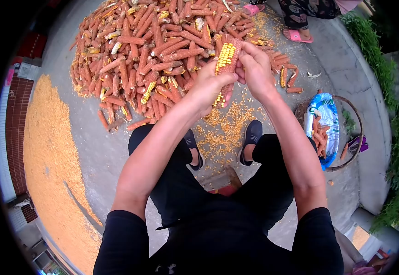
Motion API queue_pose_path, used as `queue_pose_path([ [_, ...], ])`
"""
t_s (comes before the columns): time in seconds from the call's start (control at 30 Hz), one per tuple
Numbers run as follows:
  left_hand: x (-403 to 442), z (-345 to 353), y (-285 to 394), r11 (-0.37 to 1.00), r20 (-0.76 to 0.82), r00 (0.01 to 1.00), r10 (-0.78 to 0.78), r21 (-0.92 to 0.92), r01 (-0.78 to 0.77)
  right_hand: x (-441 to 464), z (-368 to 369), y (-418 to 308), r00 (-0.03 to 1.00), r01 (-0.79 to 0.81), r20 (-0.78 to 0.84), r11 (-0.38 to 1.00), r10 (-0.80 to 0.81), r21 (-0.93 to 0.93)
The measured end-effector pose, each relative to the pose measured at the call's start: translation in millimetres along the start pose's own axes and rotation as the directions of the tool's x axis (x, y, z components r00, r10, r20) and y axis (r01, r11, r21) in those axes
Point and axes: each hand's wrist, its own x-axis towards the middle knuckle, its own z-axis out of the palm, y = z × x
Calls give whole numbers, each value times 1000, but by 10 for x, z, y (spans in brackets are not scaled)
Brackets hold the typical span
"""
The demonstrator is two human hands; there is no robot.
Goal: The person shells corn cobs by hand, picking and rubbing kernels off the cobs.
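Note:
A partly stripped corn cob is held up in front of the pile, with yellow kernels on its left side and bare reddish cob on its right. My left hand is wrapped round its lower part, thumb across the front. My right hand is closed at its upper right side, fingers against the bare part; whether loose kernels are in it is hidden. Below the cob, loose kernels lie scattered on the ground between my shoes.
A large pile of cobs lies ahead. Spread kernels cover the ground at left. A lined basket with cobs stands at right. Another person's foot in a pink sandal is at the upper right.

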Motion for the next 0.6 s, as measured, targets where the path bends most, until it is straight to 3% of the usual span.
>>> queue_pose_path([
  [0.1, -2, -69, 7, 988, 50, 994, -100, -117, 105, 9, 11, 43, 1000, 1, -3, 998, -1, 65],
  [0.2, 52, -29, -8, 995, -107, 994, 4, 101, 7, 20, 16, 11, 999, -3, -43, 998, 5, 62],
  [0.23, 73, -51, -44, 957, -147, 982, 121, 281, -76, 20, 26, -14, 997, -4, -71, 999, 7, 47],
  [0.3, 87, -59, -117, 770, -159, 921, 354, 608, -191, 27, 30, -25, 993, 59, -100, 995, -68, -85],
  [0.4, 34, 36, -110, 627, -187, 882, 432, 766, -144, 30, 52, -15, 989, 48, -123, 970, -79, -239],
  [0.43, 8, 101, -94, 661, -207, 885, 417, 738, -139, 31, 75, -4, 989, 27, -133, 960, -66, -280],
  [0.53, 36, 149, -207, 646, -242, 851, 466, 750, -140, 93, 130, 105, 952, 212, -151, 927, -268, -308],
  [0.57, 70, 126, -260, 610, -196, 822, 534, 763, -215, 94, 122, 133, 948, 237, -133, 923, -288, -304],
  [0.6, 56, 108, -246, 738, -215, 878, 428, 643, -203, 77, 137, 149, 955, 218, -130, 926, -268, -309],
])
